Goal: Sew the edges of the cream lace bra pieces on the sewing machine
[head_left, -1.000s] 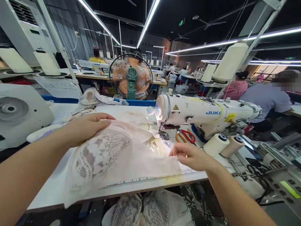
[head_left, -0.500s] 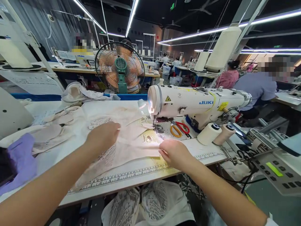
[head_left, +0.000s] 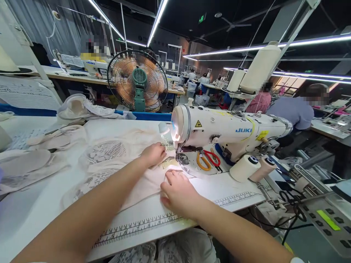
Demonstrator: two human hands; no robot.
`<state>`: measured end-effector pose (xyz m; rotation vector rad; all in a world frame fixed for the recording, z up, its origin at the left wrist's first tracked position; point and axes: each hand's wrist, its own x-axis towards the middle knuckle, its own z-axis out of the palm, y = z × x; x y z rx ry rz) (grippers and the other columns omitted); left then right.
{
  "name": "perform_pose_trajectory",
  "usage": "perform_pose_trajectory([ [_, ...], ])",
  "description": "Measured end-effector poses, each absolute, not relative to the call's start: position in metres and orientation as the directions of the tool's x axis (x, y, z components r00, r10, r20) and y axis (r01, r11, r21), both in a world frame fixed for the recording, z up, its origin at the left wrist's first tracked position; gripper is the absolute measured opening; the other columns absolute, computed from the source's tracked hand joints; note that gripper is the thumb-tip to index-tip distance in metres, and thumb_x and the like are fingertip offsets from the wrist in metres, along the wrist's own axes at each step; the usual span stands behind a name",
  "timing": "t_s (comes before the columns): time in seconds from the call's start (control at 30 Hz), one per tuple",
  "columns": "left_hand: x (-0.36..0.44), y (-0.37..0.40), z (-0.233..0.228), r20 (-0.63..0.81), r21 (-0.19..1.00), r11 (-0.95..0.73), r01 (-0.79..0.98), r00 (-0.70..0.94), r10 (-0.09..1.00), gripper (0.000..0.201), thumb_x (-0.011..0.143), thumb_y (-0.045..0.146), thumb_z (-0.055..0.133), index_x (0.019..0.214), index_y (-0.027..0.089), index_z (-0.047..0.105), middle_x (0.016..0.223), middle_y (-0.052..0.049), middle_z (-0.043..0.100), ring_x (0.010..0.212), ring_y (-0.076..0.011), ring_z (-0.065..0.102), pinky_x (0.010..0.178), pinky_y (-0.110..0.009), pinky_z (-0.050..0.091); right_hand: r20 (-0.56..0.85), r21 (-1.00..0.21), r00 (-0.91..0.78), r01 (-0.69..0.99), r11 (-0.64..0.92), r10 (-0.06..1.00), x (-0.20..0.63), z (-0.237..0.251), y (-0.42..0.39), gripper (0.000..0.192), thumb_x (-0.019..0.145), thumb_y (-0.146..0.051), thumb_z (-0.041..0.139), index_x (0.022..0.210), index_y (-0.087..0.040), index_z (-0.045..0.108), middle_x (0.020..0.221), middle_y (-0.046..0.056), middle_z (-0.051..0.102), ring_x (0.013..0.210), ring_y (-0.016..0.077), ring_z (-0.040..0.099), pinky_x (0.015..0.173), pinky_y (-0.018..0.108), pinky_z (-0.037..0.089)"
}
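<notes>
Left hand: the left hand lies palm down on the sheer cream lace-patterned fabric, fingers curled loosely, pinning it flat just left of the needle.
Right hand: the right hand presses the fabric's near edge, fingers bent and bearing down rather than gripping, likely to keep the seam line straight.
Fabric: thin, soft, partly see-through, spread from the middle of the white sewing table toward its left edge.
Machine: a glossy white industrial sewing machine stands toward the right side, lamp lit over the needle.
Nearby: orange- and red-handled scissors rest on the machine bed; two cream thread cones lie beside it.
Front edge: a printed ruler strip.
</notes>
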<state>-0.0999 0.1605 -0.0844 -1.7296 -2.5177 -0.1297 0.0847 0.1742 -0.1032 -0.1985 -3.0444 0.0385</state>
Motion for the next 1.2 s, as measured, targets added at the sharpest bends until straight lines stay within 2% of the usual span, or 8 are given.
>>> perform_pose_trajectory([
  [0.13,-0.089,0.147,-0.073,0.149,0.035,0.272,0.962,-0.274,0.95,0.023,0.085,0.017,0.043,0.099,0.015,0.061,0.1,-0.012,0.062,0.092,-0.0258,0.06,0.071,-0.033,0.049,0.081,-0.069,-0.995,0.056,0.996,0.062,0.085,-0.102,0.19,0.024,0.079,-0.036,0.06,0.094,-0.017,0.062,0.107,0.015,0.053,0.105,0.0302,0.047,0.087,0.048,0.041],
  [0.23,-0.078,0.126,-0.081,0.152,0.093,0.003,0.996,-0.017,0.988,0.027,0.087,0.017,0.041,0.105,0.02,0.061,0.107,-0.006,0.064,0.097,-0.0193,0.06,0.08,-0.027,0.048,0.082,-0.083,-0.997,-0.007,0.997,0.0,0.088,-0.103,0.198,0.024,0.079,-0.036,0.061,0.093,-0.016,0.061,0.108,0.015,0.055,0.11,0.0313,0.046,0.092,0.05,0.039],
  [0.33,-0.073,0.107,-0.1,0.235,0.093,-0.25,0.964,0.223,0.946,0.033,0.089,0.019,0.039,0.116,0.017,0.057,0.118,-0.009,0.062,0.104,-0.0224,0.059,0.087,-0.034,0.048,0.1,-0.105,-0.995,-0.04,0.994,-0.029,0.098,-0.107,0.203,0.022,0.081,-0.034,0.058,0.095,-0.016,0.06,0.117,0.016,0.054,0.119,0.0316,0.043,0.099,0.051,0.035],
  [0.43,-0.068,0.1,-0.112,0.243,-0.009,-0.171,0.985,0.168,0.955,0.032,0.09,0.02,0.041,0.117,0.012,0.057,0.116,-0.013,0.063,0.102,-0.0274,0.058,0.085,-0.042,0.05,0.13,-0.139,-0.992,-0.022,0.99,-0.004,0.112,-0.115,0.206,0.026,0.085,-0.033,0.053,0.105,-0.017,0.058,0.127,0.015,0.051,0.125,0.0313,0.04,0.103,0.051,0.033],
  [0.6,-0.059,0.108,-0.111,0.215,-0.085,-0.095,0.992,0.112,0.97,0.029,0.088,0.024,0.047,0.107,0.009,0.062,0.106,-0.015,0.064,0.102,-0.0279,0.057,0.088,-0.041,0.049,0.119,-0.204,-0.991,0.041,0.978,0.066,0.131,-0.127,0.209,0.051,0.089,-0.04,0.047,0.13,-0.009,0.046,0.139,0.017,0.041,0.131,0.0309,0.034,0.106,0.051,0.031],
  [0.77,-0.061,0.119,-0.109,0.19,-0.104,-0.116,0.988,0.134,0.972,0.033,0.091,0.026,0.043,0.111,0.007,0.061,0.123,-0.014,0.059,0.107,-0.0253,0.056,0.089,-0.035,0.048,0.173,-0.234,-0.975,0.095,0.968,0.137,0.134,-0.132,0.212,0.057,0.088,-0.047,0.045,0.129,-0.007,0.048,0.14,0.017,0.04,0.132,0.03,0.033,0.108,0.051,0.03],
  [0.93,-0.059,0.129,-0.11,0.146,-0.166,-0.04,0.985,0.064,0.987,0.039,0.09,0.03,0.045,0.119,0.008,0.057,0.126,-0.015,0.057,0.103,-0.0294,0.057,0.083,-0.04,0.05,0.262,-0.239,-0.951,0.097,0.966,0.161,0.134,-0.135,0.212,0.052,0.088,-0.045,0.045,0.124,-0.008,0.053,0.134,0.015,0.048,0.126,0.03,0.042,0.105,0.05,0.035],
  [1.2,-0.054,0.141,-0.114,0.206,-0.046,0.053,0.997,-0.043,0.978,0.034,0.088,0.024,0.045,0.111,0.005,0.061,0.12,-0.017,0.06,0.108,-0.0301,0.054,0.09,-0.042,0.048,0.366,-0.259,-0.908,0.113,0.959,0.206,0.135,-0.143,0.213,0.046,0.084,-0.037,0.05,0.121,-0.009,0.055,0.132,0.014,0.051,0.122,0.0302,0.045,0.1,0.049,0.042],
])
